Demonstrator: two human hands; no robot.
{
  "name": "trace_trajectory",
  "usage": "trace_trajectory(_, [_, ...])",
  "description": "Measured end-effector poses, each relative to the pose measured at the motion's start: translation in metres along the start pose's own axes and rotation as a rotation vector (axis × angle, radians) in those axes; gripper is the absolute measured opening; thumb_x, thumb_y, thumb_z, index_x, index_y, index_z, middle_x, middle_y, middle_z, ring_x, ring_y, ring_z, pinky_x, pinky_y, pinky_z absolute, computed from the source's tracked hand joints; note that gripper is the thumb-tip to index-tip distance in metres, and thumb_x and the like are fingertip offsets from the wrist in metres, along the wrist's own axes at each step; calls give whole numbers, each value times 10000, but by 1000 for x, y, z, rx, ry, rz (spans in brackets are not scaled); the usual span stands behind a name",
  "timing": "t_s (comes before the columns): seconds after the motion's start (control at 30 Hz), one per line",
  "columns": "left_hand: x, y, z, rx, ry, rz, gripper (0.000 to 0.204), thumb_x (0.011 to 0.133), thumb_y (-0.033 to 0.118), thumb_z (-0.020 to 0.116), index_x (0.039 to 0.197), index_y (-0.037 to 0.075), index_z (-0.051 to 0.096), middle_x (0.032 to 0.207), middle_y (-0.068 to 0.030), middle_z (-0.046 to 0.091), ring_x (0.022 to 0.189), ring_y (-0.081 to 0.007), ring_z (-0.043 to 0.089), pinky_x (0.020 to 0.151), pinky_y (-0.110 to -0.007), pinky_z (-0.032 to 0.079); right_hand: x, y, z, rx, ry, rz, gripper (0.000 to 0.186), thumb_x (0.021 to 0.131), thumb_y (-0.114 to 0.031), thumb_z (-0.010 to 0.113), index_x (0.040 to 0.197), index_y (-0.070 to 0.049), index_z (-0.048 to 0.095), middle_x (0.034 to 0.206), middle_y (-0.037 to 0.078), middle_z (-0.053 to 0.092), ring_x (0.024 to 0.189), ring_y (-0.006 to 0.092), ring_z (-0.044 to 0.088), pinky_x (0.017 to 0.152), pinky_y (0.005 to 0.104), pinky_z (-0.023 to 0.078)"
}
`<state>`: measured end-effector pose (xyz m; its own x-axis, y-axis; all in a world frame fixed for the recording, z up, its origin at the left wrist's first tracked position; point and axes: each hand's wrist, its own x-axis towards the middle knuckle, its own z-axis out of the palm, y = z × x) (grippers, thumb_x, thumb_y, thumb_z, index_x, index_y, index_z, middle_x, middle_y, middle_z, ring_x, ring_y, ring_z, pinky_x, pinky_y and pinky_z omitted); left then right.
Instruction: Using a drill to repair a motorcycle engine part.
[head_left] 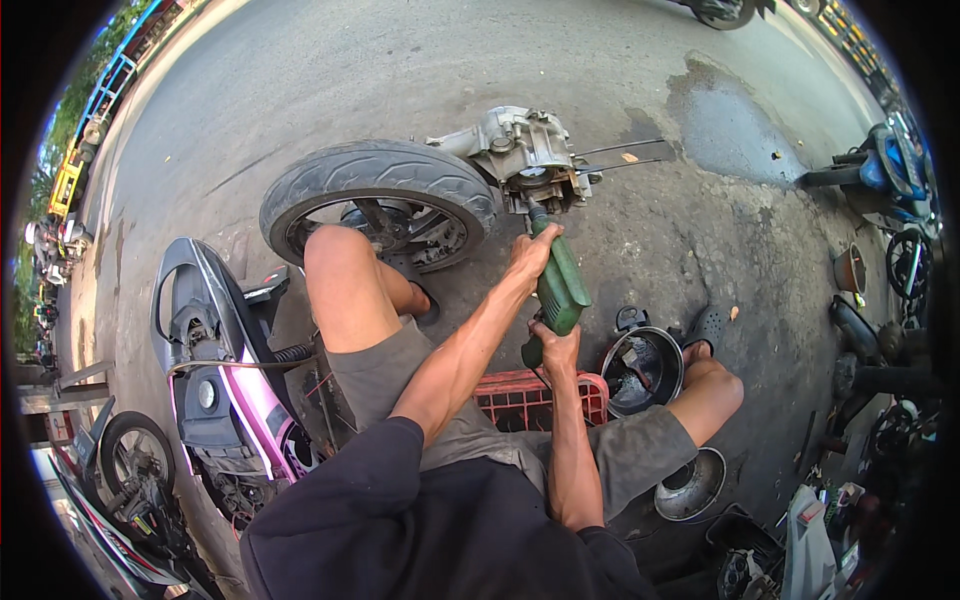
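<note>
A green power tool points away from me, its metal nose against the lower side of a silver engine casing attached to a black-tyred wheel. My left hand is closed round the tool's body near its nose. Nearer to me, my right hand grips the handle at the back, with a cable hanging below. The tip of the tool is partly hidden at the casing.
A red crate and a metal bowl lie between my legs, another bowl to the right. A dismantled pink scooter stands left, parked motorbikes right. A road runs beyond, with a passing vehicle.
</note>
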<state>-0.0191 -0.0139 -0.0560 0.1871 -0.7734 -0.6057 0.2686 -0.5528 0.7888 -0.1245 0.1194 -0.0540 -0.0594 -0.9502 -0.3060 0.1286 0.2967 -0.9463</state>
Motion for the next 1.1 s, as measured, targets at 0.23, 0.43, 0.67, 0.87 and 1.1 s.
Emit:
trace_trajectory(0.23, [0, -2, 2, 28, 36, 18, 643, 714, 454, 709, 914, -148, 605, 828, -208, 636, 675, -279, 643, 590, -414, 509, 3, 6, -3, 25, -7, 3, 102, 719, 13, 705, 784, 14, 628, 676, 49, 623, 597, 140, 576, 567, 306, 457])
trace_trajectory(0.43, [-5, 3, 1, 78, 66, 16, 682, 708, 471, 708, 945, -160, 608, 858, -233, 641, 697, -296, 652, 602, -422, 514, 6, 6, -5, 20, -22, 24, 108, 717, 1, 711, 790, 16, 633, 685, 50, 628, 605, 142, 580, 581, 306, 463])
trace_trajectory(0.67, [-2, -1, -11, 100, 110, 21, 654, 702, 475, 708, 884, -147, 626, 846, -222, 644, 690, -290, 651, 623, -410, 514, 2, 9, 2, -7, -57, 43, 167, 723, 38, 667, 887, 22, 641, 775, 59, 635, 658, 150, 595, 607, 298, 468])
trace_trajectory(0.87, [-10, 1, -7, 33, 5, 15, 583, 743, 420, 720, 946, -110, 591, 811, -158, 612, 676, -247, 636, 581, -365, 518, -10, 4, 3, 38, -31, 17, 202, 726, 35, 676, 926, 29, 651, 786, 56, 648, 661, 142, 597, 613, 291, 474])
trace_trajectory(1.1, [-11, -1, 13, 74, -66, 10, 621, 699, 466, 711, 916, -108, 611, 800, -173, 629, 659, -268, 636, 591, -398, 502, -9, 8, -3, -53, 69, -71, 175, 735, 9, 691, 905, 25, 654, 748, 38, 645, 650, 119, 588, 600, 275, 465])
